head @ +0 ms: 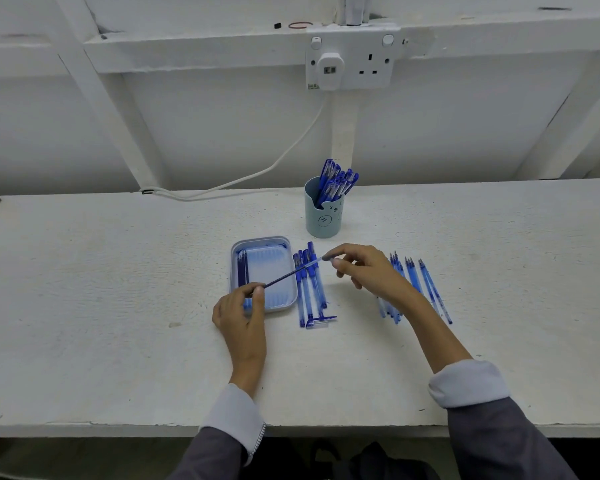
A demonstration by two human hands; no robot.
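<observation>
Both hands hold one thin blue pen refill (pixel 291 273) slantwise over the right edge of a pale blue tray (pixel 284 303). My left hand (pixel 241 311) pinches its lower end above the tray's front. My right hand (pixel 361 268) pinches its upper end with thumb and forefinger. A few dark refills (pixel 242 270) lie along the tray's left side. Several blue pen barrels (pixel 309 285) lie in a row just right of the tray, with a loose cap (pixel 321 322) at their near end. Another row of pen parts (pixel 423 289) lies right of my right wrist.
A light blue cup (pixel 323 216) full of blue pens (pixel 336 181) stands behind the tray. A white cable (pixel 257 174) runs from a wall socket (pixel 352 60) down to the white table (pixel 118 289). The table's front edge is near my sleeves.
</observation>
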